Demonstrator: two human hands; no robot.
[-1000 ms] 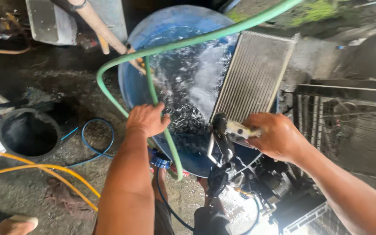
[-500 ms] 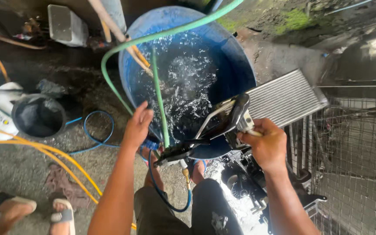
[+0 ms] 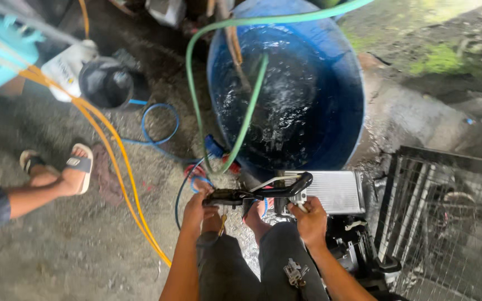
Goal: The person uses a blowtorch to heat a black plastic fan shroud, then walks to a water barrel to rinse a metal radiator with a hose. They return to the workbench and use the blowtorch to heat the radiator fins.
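My left hand point(image 3: 198, 208) grips the left end of the black pipes point(image 3: 255, 193) fixed to a silver finned radiator point(image 3: 336, 192). My right hand point(image 3: 309, 219) holds the radiator's near edge by the pipe fittings. I hold the radiator low, flat, just in front of a big blue barrel point(image 3: 330, 67) full of rippling water. A green hose point(image 3: 246, 120) loops over the barrel's rim and hangs down its front, ending close to my left hand. My knees in dark trousers point(image 3: 252, 262) are below the radiator.
Another person's sandalled feet point(image 3: 62, 170) stand at left. A yellow hose point(image 3: 118, 161) and a blue hose point(image 3: 160, 120) lie on wet concrete. A black bucket point(image 3: 104, 83) and white jug point(image 3: 68, 64) sit behind them. A wire cage point(image 3: 447, 223) and black machine parts point(image 3: 358, 245) stand at right.
The radiator came out of the barrel, swung from upright to flat and dropped toward my knees. My left hand left the green hose and took the pipes.
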